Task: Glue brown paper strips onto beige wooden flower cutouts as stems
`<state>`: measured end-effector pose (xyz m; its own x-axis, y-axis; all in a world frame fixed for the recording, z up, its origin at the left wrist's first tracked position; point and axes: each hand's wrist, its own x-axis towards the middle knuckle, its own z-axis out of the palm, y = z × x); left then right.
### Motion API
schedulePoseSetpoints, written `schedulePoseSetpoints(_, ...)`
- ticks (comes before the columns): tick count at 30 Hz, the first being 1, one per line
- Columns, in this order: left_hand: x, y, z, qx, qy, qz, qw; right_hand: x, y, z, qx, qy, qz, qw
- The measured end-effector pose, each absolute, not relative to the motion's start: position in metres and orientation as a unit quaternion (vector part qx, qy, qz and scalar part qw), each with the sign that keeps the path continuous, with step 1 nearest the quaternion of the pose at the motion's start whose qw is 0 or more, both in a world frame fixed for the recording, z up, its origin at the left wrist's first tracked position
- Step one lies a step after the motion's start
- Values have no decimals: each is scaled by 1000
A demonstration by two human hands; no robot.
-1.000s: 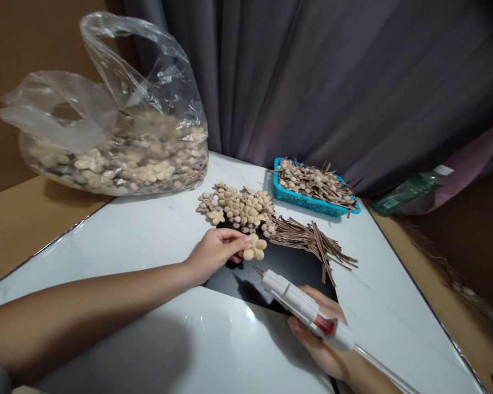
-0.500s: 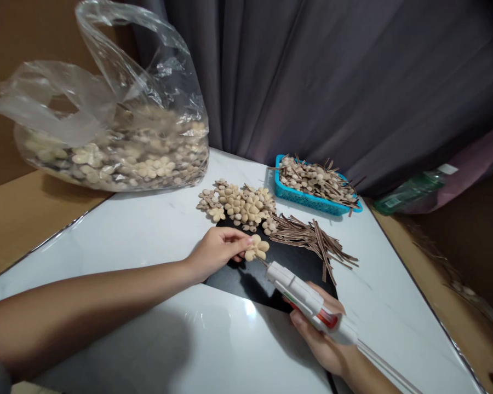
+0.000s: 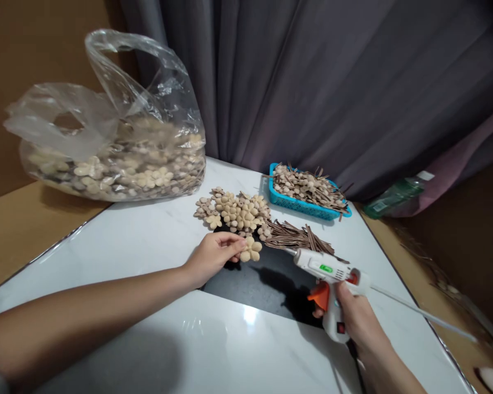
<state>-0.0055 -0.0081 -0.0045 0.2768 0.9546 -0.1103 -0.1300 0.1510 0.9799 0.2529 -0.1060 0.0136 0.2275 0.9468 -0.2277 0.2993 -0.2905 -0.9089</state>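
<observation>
Between the thumb and fingers of my left hand (image 3: 219, 253) is a cream fabric flower (image 3: 251, 249), held over a black mat (image 3: 246, 287). My right hand (image 3: 355, 312) grips a white glue gun (image 3: 326, 265) with an orange trigger, its nozzle pointing left and apart from the flower. A long glue stick (image 3: 423, 311) sticks out of its back. Just beyond my left hand lies a heap of cream and greyish flowers (image 3: 240, 210). Thin brown strips (image 3: 298, 236) are piled behind the nozzle.
A blue basket (image 3: 308, 209) full of small flowers on brown strips stands at the back right. At the back left sits a clear plastic bag (image 3: 119, 158) stuffed with flowers. A green bottle (image 3: 396, 196) lies past the right table edge, near a grey curtain (image 3: 312, 82).
My right hand has drawn the glue gun back to the right and turned it, so its side and trigger now show. The flower in my left hand stays nearly in place.
</observation>
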Motion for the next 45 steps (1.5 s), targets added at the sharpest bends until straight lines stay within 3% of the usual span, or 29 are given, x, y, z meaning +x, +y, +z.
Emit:
schedulePoseSetpoints(5,-5,-6,-6,461,410,450,645,261,-116,9,-748,-487,394,220)
schedulePoseSetpoints(11,-4,-4,-9,449,426,447,646,258,-115,5,-761,-541,334,127)
schedulePoseSetpoints(19,-3,-1,-13,441,424,459,644,260,-103,36,-731,-665,149,-27)
schedulePoseSetpoints(29,-3,-2,-9,449,422,455,643,295,-10,23,-728,-676,81,79)
schedulePoseSetpoints(45,-4,-13,-4,555,397,438,585,301,11,34,-719,-651,93,223)
